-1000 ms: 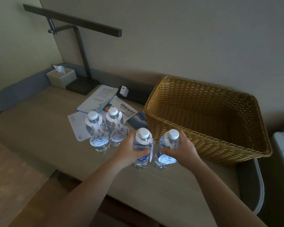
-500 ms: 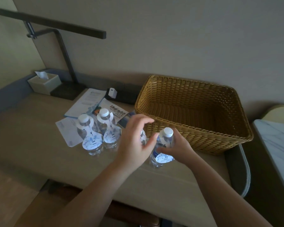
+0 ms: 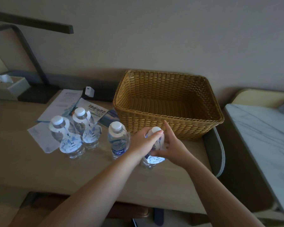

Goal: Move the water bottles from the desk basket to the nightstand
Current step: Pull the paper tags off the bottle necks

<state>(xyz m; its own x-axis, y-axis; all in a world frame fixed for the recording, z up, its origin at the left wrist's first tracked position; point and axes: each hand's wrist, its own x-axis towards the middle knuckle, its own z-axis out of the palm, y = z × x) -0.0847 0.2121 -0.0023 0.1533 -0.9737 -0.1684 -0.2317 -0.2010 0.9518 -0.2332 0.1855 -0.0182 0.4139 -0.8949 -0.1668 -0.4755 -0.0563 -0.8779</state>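
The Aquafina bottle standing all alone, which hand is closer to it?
Left. The left hand sits just right of the Aquafina bottle, wrapped on the neighbouring bottle. The right hand grips that same bottle from its far side.

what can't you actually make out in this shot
- Held bottle, head view: the label print is covered by the left hand and right hand.
- Lamp: its arm is cut off by the left edge.
- Object on the nightstand: cut by the right edge and blurred.
- Leaflets: print too small.
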